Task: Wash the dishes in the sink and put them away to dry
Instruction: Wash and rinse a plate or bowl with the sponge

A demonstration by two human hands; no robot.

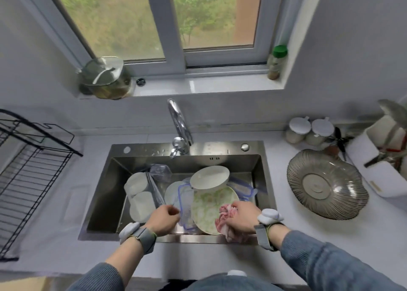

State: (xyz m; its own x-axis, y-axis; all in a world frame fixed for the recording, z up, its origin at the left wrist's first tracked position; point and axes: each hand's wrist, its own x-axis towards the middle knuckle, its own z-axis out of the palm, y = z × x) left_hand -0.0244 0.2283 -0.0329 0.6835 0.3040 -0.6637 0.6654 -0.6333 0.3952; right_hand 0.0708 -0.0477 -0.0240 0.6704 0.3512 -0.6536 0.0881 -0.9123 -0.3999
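Note:
In the steel sink lies a green-patterned plate, tilted toward the front wall. My right hand grips a pink cloth against the plate's right edge. My left hand hovers at the plate's left with curled fingers, beside a clear blue-rimmed container; whether it holds anything is hidden. A white bowl rests above the plate. Two white bowls lie at the sink's left.
A black wire drying rack stands on the counter at left. The faucet rises behind the sink. A ribbed glass dish, two lidded jars and a white utensil holder sit at right. A glass pot occupies the sill.

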